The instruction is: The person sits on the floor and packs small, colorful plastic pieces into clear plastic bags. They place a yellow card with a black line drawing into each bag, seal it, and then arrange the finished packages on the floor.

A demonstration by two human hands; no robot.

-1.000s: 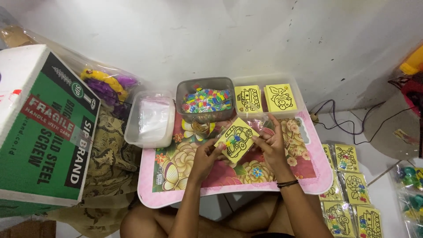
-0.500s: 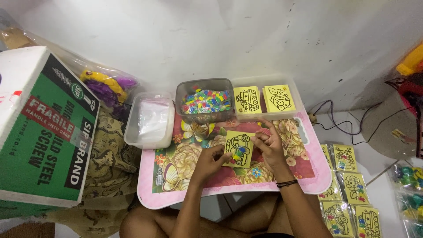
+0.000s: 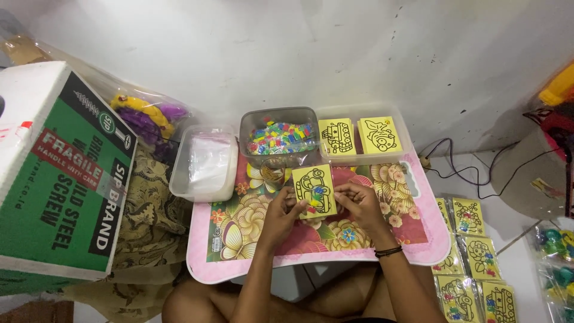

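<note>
At the left of the frame stand a green and white box [image 3: 57,173] and a clear tub [image 3: 205,162], and just right of them a tub of coloured pieces [image 3: 280,136]. In the centre, over the flowered surface [image 3: 239,233], the left hand [image 3: 281,212] and right hand [image 3: 357,203] both pinch a yellow card [image 3: 315,190]. Two cards wait in the tray [image 3: 402,143] behind; bagged cards [image 3: 478,254] lie finished at lower right.

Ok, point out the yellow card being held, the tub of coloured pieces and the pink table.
yellow card [image 3: 315,189], head view, on its printed face.
tub of coloured pieces [image 3: 280,137], head view, on the pieces inside.
pink table [image 3: 202,269], head view, on its front-left rim.
</note>
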